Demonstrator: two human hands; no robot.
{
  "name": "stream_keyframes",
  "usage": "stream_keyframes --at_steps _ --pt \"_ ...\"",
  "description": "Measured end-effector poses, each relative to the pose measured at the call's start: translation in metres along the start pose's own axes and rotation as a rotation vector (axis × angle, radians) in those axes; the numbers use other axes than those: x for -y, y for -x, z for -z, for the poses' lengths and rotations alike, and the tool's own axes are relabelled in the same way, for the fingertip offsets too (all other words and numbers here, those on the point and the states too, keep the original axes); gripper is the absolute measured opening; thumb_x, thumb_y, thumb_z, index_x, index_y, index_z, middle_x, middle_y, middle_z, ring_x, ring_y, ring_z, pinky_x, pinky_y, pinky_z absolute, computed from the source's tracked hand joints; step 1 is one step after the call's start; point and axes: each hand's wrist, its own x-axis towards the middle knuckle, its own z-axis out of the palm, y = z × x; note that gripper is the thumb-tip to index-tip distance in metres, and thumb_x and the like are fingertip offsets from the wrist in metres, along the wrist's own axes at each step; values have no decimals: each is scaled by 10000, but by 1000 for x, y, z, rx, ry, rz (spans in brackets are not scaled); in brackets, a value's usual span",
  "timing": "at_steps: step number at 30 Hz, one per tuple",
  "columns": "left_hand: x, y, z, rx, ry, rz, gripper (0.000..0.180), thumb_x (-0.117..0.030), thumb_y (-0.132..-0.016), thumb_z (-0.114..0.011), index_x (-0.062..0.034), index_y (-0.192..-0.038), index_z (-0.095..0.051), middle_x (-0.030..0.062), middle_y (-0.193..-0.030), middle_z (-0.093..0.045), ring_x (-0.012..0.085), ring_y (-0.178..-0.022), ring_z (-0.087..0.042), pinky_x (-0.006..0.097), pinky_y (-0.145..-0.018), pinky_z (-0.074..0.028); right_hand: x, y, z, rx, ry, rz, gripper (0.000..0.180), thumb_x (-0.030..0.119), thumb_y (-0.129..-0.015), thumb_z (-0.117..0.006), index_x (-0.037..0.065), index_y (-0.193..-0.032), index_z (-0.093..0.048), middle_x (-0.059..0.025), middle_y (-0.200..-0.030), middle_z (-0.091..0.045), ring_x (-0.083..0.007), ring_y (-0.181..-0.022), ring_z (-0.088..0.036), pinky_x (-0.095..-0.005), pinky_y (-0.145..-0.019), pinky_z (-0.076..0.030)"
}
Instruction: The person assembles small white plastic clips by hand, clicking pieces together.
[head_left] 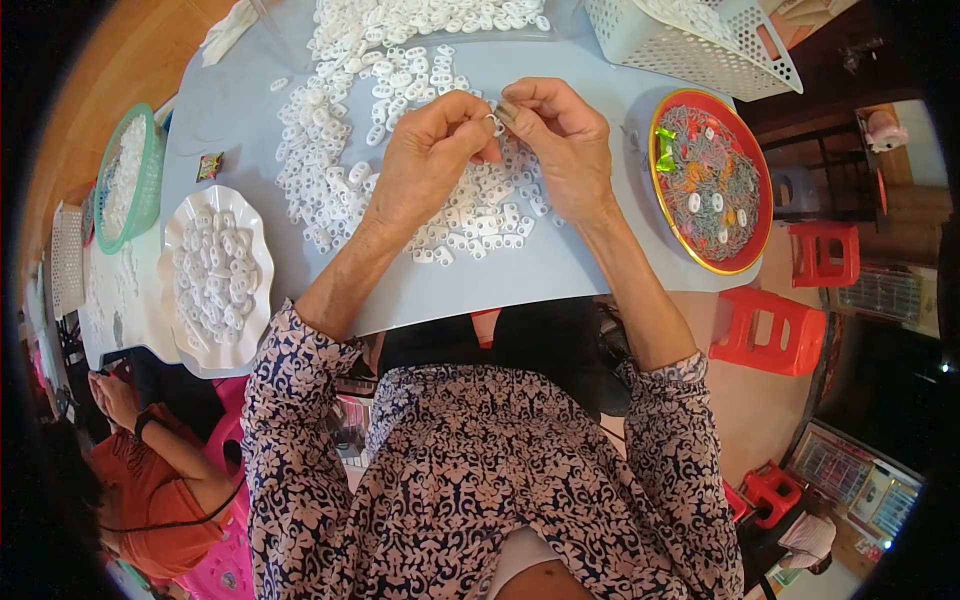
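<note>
Over the table both hands meet, fingertips almost touching. My left hand pinches a small white plastic piece between thumb and fingers; it looks like the oval two-hole pieces lying around. Thumb and forefinger of my right hand are pressed together right beside that piece, and what they hold is too small to make out. Beneath and around the hands spreads a loose heap of white oval two-hole pieces. To the right stands a red bowl with a gold rim, holding small grey parts, several white pieces and a green wrapper.
A scalloped white dish of white pieces sits at the left, near a wrapped sweet. Beyond it is a green basket. A perforated pale basket stands far right. Red stools are on the floor; another person sits lower left.
</note>
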Motion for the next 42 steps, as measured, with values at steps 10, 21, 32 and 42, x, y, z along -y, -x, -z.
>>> stream_keyframes --at_steps 10,21,32,42 --pt "-1 0 0 13 24 -7 113 -81 -894 -517 -3 -878 -597 31 -693 -612 74 -680 -550 219 -657 -440 2 -1 2 11 118 -17 106 77 -861 -633 -13 -906 -667 10 -714 -618 -39 -647 -531 -182 -567 -430" --pt "7 1 -2 3 -73 -60 97 -77 -878 -524 1 -867 -581 29 -692 -610 60 -632 -512 211 -597 -407 6 1 4 11 372 -51 155 152 -890 -629 5 -842 -636 19 -715 -584 -44 -633 -476 -190 -578 -397" --pt "0 -1 4 94 -58 -35 103 -68 -901 -522 -4 -951 -585 28 -773 -613 80 -739 -574 225 -708 -458 8 1 4 43 286 9 132 120 -887 -612 -3 -849 -642 6 -663 -596 -39 -604 -509 -190 -543 -412" --pt "6 -1 -6 -20 -38 -59 83 -65 -864 -543 5 -879 -585 35 -702 -628 62 -673 -550 202 -608 -413 8 0 4 31 292 55 167 141 -894 -611 0 -813 -645 13 -649 -587 -32 -596 -497 -178 -534 -394"
